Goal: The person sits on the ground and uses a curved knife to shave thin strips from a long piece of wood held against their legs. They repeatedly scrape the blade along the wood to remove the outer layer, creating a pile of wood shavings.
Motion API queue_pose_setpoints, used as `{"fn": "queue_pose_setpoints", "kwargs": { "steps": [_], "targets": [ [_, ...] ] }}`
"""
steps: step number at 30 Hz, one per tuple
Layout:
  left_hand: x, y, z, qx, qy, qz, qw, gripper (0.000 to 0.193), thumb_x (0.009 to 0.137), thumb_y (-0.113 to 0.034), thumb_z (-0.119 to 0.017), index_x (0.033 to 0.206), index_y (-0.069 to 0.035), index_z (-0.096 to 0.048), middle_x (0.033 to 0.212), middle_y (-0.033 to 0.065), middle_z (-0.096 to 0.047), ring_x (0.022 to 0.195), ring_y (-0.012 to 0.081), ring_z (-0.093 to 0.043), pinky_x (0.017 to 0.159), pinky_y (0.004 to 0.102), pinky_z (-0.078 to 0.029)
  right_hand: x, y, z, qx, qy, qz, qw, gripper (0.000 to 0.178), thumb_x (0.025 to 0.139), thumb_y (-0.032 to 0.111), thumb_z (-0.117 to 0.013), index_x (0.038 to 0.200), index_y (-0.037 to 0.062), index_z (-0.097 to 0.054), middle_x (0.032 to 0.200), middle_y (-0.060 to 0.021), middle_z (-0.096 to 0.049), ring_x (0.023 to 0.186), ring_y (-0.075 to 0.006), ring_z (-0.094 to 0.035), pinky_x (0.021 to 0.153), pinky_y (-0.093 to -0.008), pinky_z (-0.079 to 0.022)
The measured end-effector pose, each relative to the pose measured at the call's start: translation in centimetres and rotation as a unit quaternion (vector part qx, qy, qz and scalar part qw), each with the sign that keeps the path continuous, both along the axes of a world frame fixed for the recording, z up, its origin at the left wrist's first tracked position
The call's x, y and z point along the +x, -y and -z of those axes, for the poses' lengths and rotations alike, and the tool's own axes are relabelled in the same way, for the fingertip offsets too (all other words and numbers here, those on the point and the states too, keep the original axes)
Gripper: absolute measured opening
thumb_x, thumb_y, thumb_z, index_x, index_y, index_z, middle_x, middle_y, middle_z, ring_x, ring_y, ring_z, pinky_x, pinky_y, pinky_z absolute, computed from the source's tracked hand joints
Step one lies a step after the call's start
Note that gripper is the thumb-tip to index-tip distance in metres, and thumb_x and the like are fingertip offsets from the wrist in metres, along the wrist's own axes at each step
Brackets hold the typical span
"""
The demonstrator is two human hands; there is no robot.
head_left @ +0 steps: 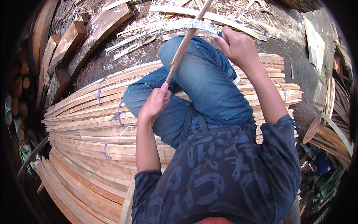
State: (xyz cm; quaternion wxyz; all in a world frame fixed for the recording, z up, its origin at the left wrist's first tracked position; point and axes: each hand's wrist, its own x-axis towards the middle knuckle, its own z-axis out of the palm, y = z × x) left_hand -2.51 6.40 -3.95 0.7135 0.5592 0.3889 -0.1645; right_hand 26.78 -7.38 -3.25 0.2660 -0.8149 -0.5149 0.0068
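My left hand [153,102] is closed around the lower end of a long, rough wooden stick [181,52]. The stick slants up and to the right over my bent knee, and its far end leaves the view at the top. In my right hand [237,45] is the dark handle of a machete [204,25], gripped with the fingers wrapped round it. Its pale, shiny blade points left and crosses the stick well above my left hand; I cannot tell whether its edge touches the wood. My legs [209,80] in blue jeans are folded beneath.
I sit on bundled wooden slats [85,127], bound with purple ties [118,114]. Thick timber beams [100,31] lie at the upper left. Wood shavings and loose strips [136,46] cover the ground ahead. A log [312,128] and split wood lie at right.
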Motion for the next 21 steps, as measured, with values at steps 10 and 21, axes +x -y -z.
{"fn": "queue_pose_setpoints", "kwargs": {
  "steps": [10,21],
  "targets": [
    [0.4,0.1,-0.4,0.000,-0.011,-0.008,1.000,0.059,0.100,-0.057,-0.032,0.058,-0.016,-0.027,0.052,-0.0079,-0.024,0.045,0.0052,-0.020,0.041,0.0244,-0.018,8.4,0.9,0.3,0.005,0.175,0.077,0.982,0.039,0.093,0.046,-0.056,0.079,0.0103,-0.053,0.064,-0.0080,-0.062,0.058,-0.0295,-0.063,0.049,-0.0396,-0.047],
    [0.6,-0.2,-0.3,-0.012,-0.017,0.003,1.000,0.061,0.099,-0.060,-0.030,0.057,-0.016,-0.024,0.052,-0.0075,-0.022,0.046,0.0069,-0.019,0.042,0.0262,-0.018,4.8,0.5,-0.3,-0.005,0.053,0.097,0.994,0.040,0.092,0.045,-0.058,0.075,0.0090,-0.055,0.058,-0.0091,-0.060,0.053,-0.0283,-0.062,0.046,-0.0388,-0.048]
  ]
}}
